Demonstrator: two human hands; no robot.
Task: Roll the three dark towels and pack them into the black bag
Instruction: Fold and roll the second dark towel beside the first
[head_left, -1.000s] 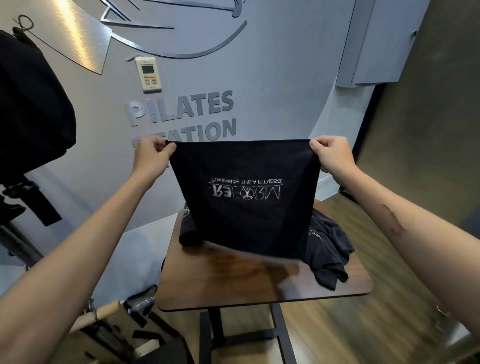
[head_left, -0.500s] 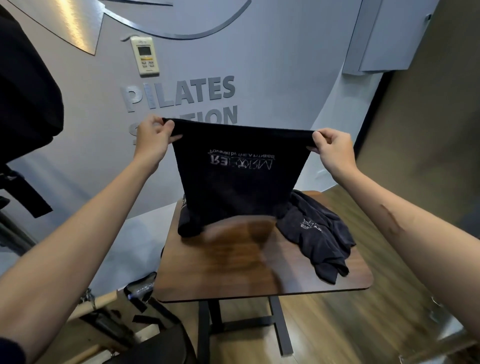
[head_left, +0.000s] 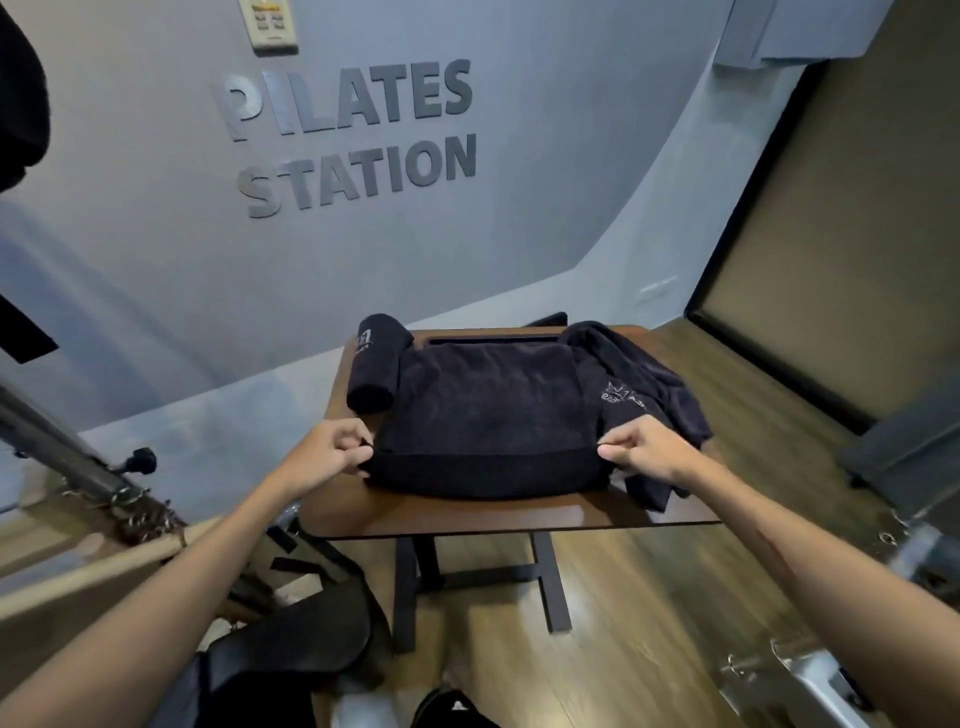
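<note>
Black fabric of the bag (head_left: 291, 660) shows low on the left, on the floor beside the table (head_left: 467, 514). The left hand (head_left: 324, 454) pinches the near left corner of a flat towel (head_left: 488, 410) spread on the tabletop. A rolled towel (head_left: 375, 366) lies at its far left edge. The right hand (head_left: 647, 452) pinches the near right corner, touching a crumpled towel (head_left: 644, 389).
</note>
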